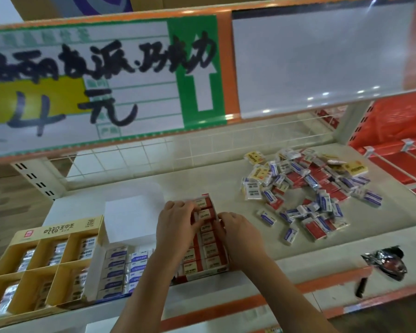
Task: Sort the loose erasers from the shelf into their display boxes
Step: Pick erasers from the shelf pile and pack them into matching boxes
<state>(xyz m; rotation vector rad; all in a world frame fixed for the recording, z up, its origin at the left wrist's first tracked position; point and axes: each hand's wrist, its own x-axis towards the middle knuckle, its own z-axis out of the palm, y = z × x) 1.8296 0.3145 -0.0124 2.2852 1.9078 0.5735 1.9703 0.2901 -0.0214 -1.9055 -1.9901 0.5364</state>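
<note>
Erasers fill three display boxes along the shelf's front edge: yellow compartmented box (34, 265) at far left, white box of blue-labelled erasers (120, 270) next, red box (207, 246) mid-shelf. Left hand (175, 224) pinches a red-sleeved eraser (203, 204) at that box's far end; right hand (238, 230), fingers curled, touches the box's right wall. Loose eraser pile (305, 186) lies at right, toward the rear.

Red-and-cream erasers (205, 233) fill a red box (203, 272); the loose pile (308, 186) mixes red, blue-striped white and yellow.
</note>
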